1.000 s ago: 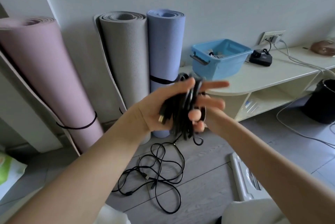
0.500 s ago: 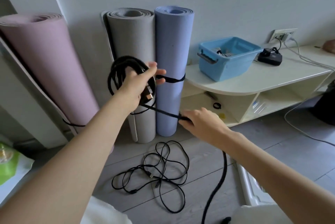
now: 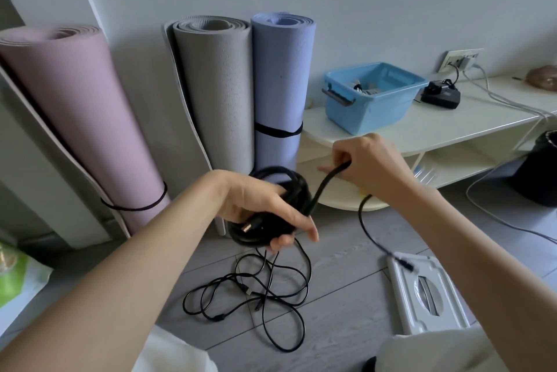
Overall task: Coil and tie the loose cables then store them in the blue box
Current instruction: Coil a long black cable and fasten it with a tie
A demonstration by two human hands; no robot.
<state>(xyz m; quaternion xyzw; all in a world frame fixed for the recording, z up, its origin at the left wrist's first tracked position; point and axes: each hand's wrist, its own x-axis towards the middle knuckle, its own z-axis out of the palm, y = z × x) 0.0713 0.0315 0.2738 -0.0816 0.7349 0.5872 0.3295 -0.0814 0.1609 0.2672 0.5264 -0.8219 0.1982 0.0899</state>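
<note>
My left hand (image 3: 259,206) grips a coil of thick black cable (image 3: 289,188) in mid-air, a USB plug showing under the thumb. My right hand (image 3: 370,160) pinches the free strand of that same cable up and to the right of the coil; its tail hangs down to a plug over the white stand. A thin loose black cable (image 3: 256,290) lies tangled on the floor below. The blue box (image 3: 373,100) stands on the white shelf, with small items inside.
Three rolled mats lean on the wall: pink (image 3: 81,118), grey (image 3: 217,91), blue (image 3: 280,82). A black charger (image 3: 441,96) and white wires sit on the shelf (image 3: 452,127). A white stand (image 3: 425,293) lies on the floor at right, a black bin (image 3: 542,169) beyond.
My left hand has dropped with the coil from in front of the grey mat to lower centre. My right hand has lifted the free strand up and right.
</note>
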